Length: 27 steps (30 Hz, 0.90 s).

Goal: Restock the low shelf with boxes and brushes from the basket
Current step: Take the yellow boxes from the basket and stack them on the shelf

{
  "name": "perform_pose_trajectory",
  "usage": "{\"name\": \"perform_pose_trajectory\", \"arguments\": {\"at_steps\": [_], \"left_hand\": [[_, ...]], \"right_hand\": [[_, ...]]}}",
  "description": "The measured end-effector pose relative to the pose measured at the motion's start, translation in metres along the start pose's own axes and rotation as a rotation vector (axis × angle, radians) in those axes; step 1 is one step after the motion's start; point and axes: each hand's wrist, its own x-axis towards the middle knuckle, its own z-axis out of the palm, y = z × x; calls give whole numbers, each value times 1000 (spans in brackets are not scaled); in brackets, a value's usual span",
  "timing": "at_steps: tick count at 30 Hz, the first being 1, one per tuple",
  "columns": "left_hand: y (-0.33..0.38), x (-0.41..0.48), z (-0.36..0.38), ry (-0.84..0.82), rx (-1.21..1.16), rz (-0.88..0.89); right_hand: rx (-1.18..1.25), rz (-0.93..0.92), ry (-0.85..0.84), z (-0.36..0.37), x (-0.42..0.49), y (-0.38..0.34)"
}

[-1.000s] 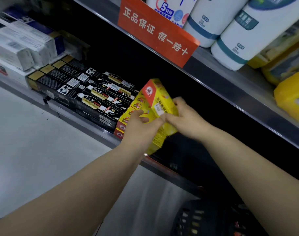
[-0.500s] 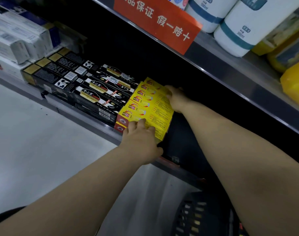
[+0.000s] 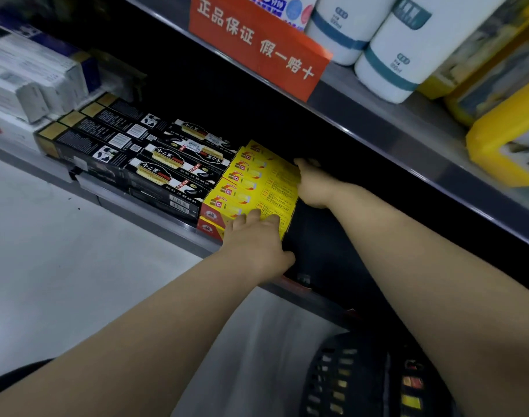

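A row of yellow boxes (image 3: pixel 254 182) lies flat on the low shelf (image 3: pixel 142 210), stacked at least two high at the front edge and touching the black boxes (image 3: pixel 167 164) on their left. The left hand (image 3: pixel 257 245) rests on the near end of the top yellow box, fingers (image 3: pixel 245 218) laid fairly straight over it and pressing, not curled around it. The right hand (image 3: pixel 315 185) lies against the right side of the row, fingers stretched toward the dark back of the shelf and gripping nothing. The dark basket (image 3: pixel 326 383) sits low at the right, beneath the right forearm, with coloured packs showing through its slots. Above, a red sign (image 3: pixel 257 46) hangs from the upper shelf (image 3: pixel 407 145) in front of white bottles (image 3: pixel 407 49).
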Motion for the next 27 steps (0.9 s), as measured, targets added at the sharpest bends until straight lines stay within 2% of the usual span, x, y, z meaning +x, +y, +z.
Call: {"name": "perform_pose_trajectory", "arguments": {"at_steps": [5, 8, 13, 19, 22, 26, 27], "left_hand": [[30, -15, -15, 153, -387, 184], [51, -32, -22, 194, -470, 300], [85, -60, -13, 172, -395, 511], [135, -99, 15, 98, -112, 764], [160, -121, 35, -26, 11, 833], [178, -138, 60, -170, 178, 855], [180, -140, 64, -184, 211, 847]], "right_hand": [[230, -94, 40, -25, -82, 11], [383, -162, 112, -39, -141, 30], [589, -152, 244, -54, -227, 74], [650, 23, 307, -18, -298, 140], [522, 169, 187, 32, -311, 175], [287, 298, -248, 111, -316, 194], [240, 301, -302, 126, -317, 194]]}}
